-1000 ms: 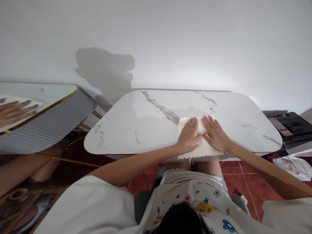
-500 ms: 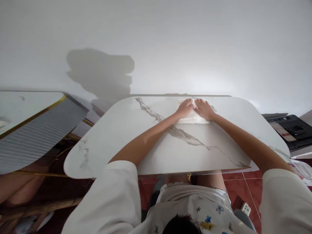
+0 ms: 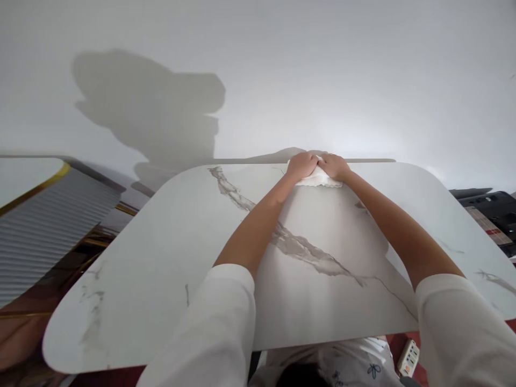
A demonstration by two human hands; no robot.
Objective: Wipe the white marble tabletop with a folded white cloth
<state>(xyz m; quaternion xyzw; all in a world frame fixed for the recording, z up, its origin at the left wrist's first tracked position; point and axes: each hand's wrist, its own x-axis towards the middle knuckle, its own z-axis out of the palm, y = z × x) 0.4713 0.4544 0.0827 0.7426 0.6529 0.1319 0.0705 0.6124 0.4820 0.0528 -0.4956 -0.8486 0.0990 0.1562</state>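
Observation:
At the far edge of a white marble-patterned table (image 3: 226, 236), my left hand (image 3: 302, 165) and my right hand (image 3: 335, 165) press side by side on a white cloth (image 3: 320, 180). Both arms are stretched out straight. The fingers bend over the cloth at the table's rim, and their tips are hidden behind the knuckles. The cloth lies bunched beneath both palms, with its near edge showing between and below the wrists.
A white wall (image 3: 363, 80) rises right behind the table. On the left stands a second table (image 3: 28, 180) with a gold rim and ribbed grey side. A black appliance (image 3: 494, 207) is at the right. Below, a power strip (image 3: 408, 357) lies on the red floor.
Both hands have pushed the cloth away from me to the far rim, and the fingers, flat before, now bend over it. My body and view have leaned closer to the table.

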